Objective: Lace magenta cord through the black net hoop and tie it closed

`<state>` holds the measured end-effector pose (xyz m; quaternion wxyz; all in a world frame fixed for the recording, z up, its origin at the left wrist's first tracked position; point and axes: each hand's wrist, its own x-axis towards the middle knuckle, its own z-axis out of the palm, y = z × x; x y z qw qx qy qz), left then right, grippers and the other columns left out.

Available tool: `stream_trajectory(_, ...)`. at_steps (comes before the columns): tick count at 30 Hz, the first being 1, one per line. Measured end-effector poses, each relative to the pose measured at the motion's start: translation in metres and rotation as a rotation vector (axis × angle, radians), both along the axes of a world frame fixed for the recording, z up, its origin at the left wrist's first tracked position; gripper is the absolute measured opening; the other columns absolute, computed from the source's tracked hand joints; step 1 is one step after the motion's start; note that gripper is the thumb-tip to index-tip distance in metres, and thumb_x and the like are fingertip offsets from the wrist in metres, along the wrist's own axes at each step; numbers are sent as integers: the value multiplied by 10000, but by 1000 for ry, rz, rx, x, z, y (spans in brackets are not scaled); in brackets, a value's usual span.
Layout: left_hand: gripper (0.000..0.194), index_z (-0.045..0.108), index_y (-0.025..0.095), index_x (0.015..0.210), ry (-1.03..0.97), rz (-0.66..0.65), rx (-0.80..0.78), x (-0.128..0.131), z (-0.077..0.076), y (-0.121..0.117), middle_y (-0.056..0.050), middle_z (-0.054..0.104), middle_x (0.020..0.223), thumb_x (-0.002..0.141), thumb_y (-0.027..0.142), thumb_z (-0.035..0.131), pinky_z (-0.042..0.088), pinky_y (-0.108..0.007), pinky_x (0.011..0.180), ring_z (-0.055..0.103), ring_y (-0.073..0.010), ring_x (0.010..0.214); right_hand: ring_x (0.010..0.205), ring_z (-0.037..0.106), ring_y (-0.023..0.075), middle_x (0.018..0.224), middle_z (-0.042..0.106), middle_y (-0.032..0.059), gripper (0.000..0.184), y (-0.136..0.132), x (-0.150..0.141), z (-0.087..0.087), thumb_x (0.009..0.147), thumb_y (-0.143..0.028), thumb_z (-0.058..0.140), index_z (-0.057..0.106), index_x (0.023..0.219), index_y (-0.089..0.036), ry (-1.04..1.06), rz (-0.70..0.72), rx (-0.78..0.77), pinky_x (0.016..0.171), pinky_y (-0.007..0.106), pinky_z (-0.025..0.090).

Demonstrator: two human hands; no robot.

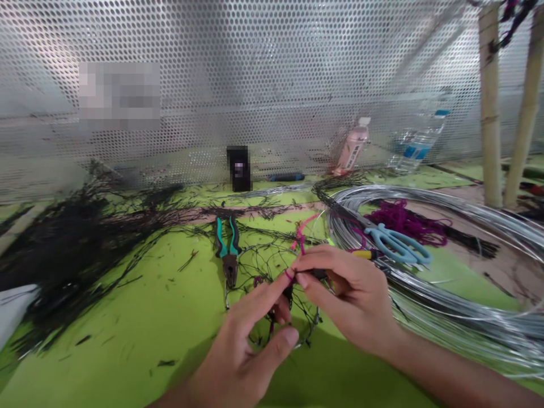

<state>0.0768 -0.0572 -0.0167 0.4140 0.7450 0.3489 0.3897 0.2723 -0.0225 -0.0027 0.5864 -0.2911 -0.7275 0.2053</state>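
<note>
Purple cord (302, 241) runs up from the fingertips of my right hand (352, 300), whose thumb and index finger pinch it beside a thin black strand. A loop of the cord goes round the index fingertip of my left hand (250, 334). That hand's other fingers and thumb curl about a wire frame (318, 317) laced with thin black twigs or strands. Part of the frame is hidden behind both hands. Just beyond the left hand lie pliers (230, 266) with teal and black handles.
Light-blue scissors (397, 243) rest on a big coil of silvery wire (425, 289) at right, near a purple cord bundle (408, 224). Black twiggy strands (63, 249) heap at left. A pink-labelled bottle (352, 146) and a clear bottle (419, 146) lean against the perforated metal panel (272, 73).
</note>
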Motion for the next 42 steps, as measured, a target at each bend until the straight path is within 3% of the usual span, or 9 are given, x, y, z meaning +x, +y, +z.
stream_trajectory(4, 475, 520, 238, 1513, 90, 40, 114, 2, 3, 0, -46, 682, 925, 1039, 259, 530, 522, -295, 799, 633, -181, 863, 736, 627, 112, 837, 706, -1, 139, 1, 4, -2, 905, -105, 623, 685, 943, -223, 23, 90, -95, 655, 237, 514)
stream_trajectory(8, 437, 548, 248, 1483, 135, 46, 144, 3, -2, -2, -39, 692, 934, 1048, 232, 511, 521, -268, 770, 634, -170, 855, 694, 567, 109, 760, 646, -12, 85, -1, 4, -3, 908, -157, 659, 636, 850, -213, 65, 177, -118, 623, 235, 467)
stream_trajectory(14, 455, 537, 247, 1495, 157, 36, 229, 4, -9, 0, -44, 675, 892, 1046, 194, 487, 510, -270, 703, 610, -169, 789, 675, 581, 96, 748, 649, -12, 110, -2, 3, 1, 918, -179, 677, 618, 827, -200, -5, 96, -67, 615, 225, 476)
stream_trajectory(20, 633, 404, 369, 1577, 120, 60, 344, 1, -15, 4, -15, 704, 902, 1019, 89, 500, 510, -237, 673, 615, -144, 726, 735, 662, 143, 814, 698, 42, 171, -1, 7, 8, 811, -203, 759, 613, 899, -187, -189, 62, 190, 673, 266, 569)
stream_trajectory(24, 708, 325, 397, 1609, 111, 60, 383, 0, -18, 7, -4, 692, 873, 1012, 50, 484, 514, -226, 656, 626, -138, 720, 732, 677, 142, 817, 709, 31, 149, 2, 7, 5, 860, -87, 617, 589, 909, -225, -287, -9, 246, 668, 268, 588)
stream_trajectory(32, 612, 384, 256, 1602, 210, 66, 548, -2, -12, 11, -33, 690, 776, 1019, 84, 459, 488, -217, 587, 579, -143, 624, 671, 697, 151, 761, 731, 9, 212, -2, 7, 4, 884, -57, 549, 582, 939, -259, -414, -131, 387, 615, 270, 606)
stream_trajectory(37, 612, 385, 237, 1601, 210, 61, 531, 0, -13, 11, -35, 683, 822, 1013, 80, 455, 496, -214, 596, 573, -135, 633, 712, 719, 160, 826, 742, 23, 227, -2, 7, -9, 901, -65, 579, 537, 1032, -244, -432, -146, 359, 682, 274, 621)
stream_trajectory(42, 576, 469, 206, 1551, 225, 90, 529, 0, -14, 12, -27, 699, 790, 998, 50, 443, 494, -195, 543, 576, -115, 582, 673, 687, 160, 837, 729, 30, 256, -2, 7, -16, 902, -49, 552, 501, 1081, -224, -426, -126, 306, 619, 286, 572)
